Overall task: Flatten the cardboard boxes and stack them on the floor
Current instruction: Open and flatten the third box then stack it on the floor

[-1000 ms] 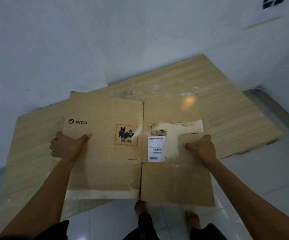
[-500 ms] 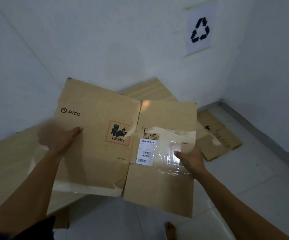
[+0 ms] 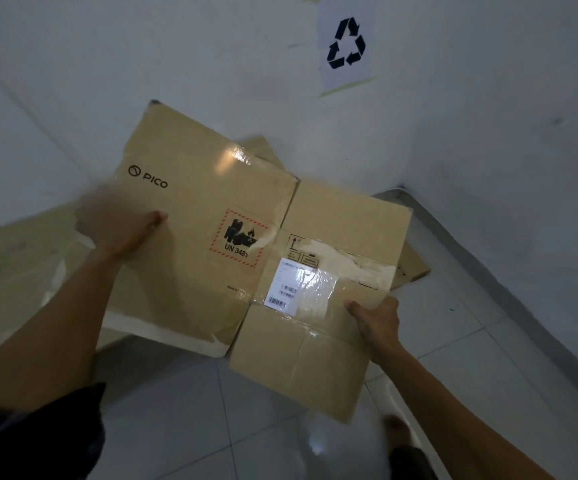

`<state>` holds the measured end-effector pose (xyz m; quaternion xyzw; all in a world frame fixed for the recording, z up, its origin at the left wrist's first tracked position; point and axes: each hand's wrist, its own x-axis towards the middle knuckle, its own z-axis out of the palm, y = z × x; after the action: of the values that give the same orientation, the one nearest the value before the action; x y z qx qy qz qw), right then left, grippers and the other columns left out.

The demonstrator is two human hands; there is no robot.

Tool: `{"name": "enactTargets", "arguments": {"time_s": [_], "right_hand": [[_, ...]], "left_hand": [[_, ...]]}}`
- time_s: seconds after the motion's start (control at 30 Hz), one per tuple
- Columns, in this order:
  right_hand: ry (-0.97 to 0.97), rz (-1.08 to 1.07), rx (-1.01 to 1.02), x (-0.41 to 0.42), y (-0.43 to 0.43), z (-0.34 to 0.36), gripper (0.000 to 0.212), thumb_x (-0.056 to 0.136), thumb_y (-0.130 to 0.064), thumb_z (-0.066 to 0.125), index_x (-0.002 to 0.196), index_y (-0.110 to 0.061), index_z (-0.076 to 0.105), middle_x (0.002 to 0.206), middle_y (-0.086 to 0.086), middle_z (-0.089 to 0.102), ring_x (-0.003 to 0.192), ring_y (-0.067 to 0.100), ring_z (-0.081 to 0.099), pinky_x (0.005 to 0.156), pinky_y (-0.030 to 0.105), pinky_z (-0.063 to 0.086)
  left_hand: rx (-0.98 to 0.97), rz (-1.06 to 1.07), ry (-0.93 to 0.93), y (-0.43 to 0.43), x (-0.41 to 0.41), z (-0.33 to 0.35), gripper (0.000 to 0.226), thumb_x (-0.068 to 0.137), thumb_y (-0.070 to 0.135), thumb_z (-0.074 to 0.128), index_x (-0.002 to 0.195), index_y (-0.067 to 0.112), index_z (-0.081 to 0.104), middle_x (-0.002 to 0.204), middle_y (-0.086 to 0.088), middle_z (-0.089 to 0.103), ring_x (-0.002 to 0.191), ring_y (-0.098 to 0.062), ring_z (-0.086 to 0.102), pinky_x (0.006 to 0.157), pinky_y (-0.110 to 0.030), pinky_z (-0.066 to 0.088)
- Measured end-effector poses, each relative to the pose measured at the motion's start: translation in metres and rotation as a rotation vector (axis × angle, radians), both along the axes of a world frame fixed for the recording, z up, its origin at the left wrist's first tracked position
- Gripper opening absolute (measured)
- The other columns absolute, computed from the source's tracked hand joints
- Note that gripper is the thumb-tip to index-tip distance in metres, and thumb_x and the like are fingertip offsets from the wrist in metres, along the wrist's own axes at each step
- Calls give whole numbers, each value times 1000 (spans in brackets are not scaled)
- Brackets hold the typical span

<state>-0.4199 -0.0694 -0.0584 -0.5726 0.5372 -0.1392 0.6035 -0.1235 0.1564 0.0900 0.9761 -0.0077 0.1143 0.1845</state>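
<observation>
The flattened box is being held above the floor, the left hand gripping its left edge and the right hand gripping its right edge, lower down. A large panel is lying to the left of and beneath the box, while another flattened cardboard is lying on the floor behind the box's right side, near the wall corner. A recycling sign is hanging on the wall above and behind the box.

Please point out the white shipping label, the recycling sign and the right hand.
White paper shipping label (image 3: 290, 286): head view, its middle.
White paper sign with black recycling symbol (image 3: 346, 43): head view, sheet's middle.
Right hand (image 3: 379, 320): head view, its back.
</observation>
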Motion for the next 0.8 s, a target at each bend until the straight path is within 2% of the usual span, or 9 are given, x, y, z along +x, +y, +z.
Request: {"name": "enactTargets", "arguments": {"time_s": [0.07,0.23,0.4,0.53,0.67,0.8], "right_hand": [[-33,-1,22,-8,-29,-1,63,79,-17,72,127,-2,34,125,19,52,106,32,54,80,34,47],[-84,37,61,-21,-132,-12,57,83,-11,65,129,-5,32,126,16,52,100,24,51,87,37,49],[53,124,60,-45,-242,-31,64,85,-17,63,135,-5,25,130,16,49,113,32,52,91,41,48],[145,131,118,-53,-305,-47,65,81,-24,68,130,-3,31,125,18,52,103,32,56,84,45,53],[144,68,222,-48,-357,-74,63,66,-26,79,119,-9,49,113,16,60,94,33,62,61,52,59],[126,-61,320,-42,-387,-94,48,69,-16,79,111,-13,59,104,14,65,91,35,64,58,48,59]], "left_hand": [[1,0,-4,-28,-10,1,96,56,49,84,127,1,42,132,-27,43,123,-46,39,101,-57,33],[31,26,-15,-128,-23,-3,97,56,49,84,128,0,41,132,-27,42,124,-47,38,102,-58,34],[35,50,24,-250,-36,-22,95,55,49,85,127,1,44,131,-26,45,124,-45,40,102,-57,35],[23,-4,29,-331,-28,-32,91,59,48,82,127,1,45,130,-26,45,122,-46,42,101,-57,35],[28,-66,35,-409,-3,-47,87,61,53,76,127,5,46,130,-24,46,121,-45,43,102,-54,35],[-40,-188,103,-477,21,-71,85,63,54,72,130,7,46,132,-23,45,122,-43,43,104,-51,36]]}}
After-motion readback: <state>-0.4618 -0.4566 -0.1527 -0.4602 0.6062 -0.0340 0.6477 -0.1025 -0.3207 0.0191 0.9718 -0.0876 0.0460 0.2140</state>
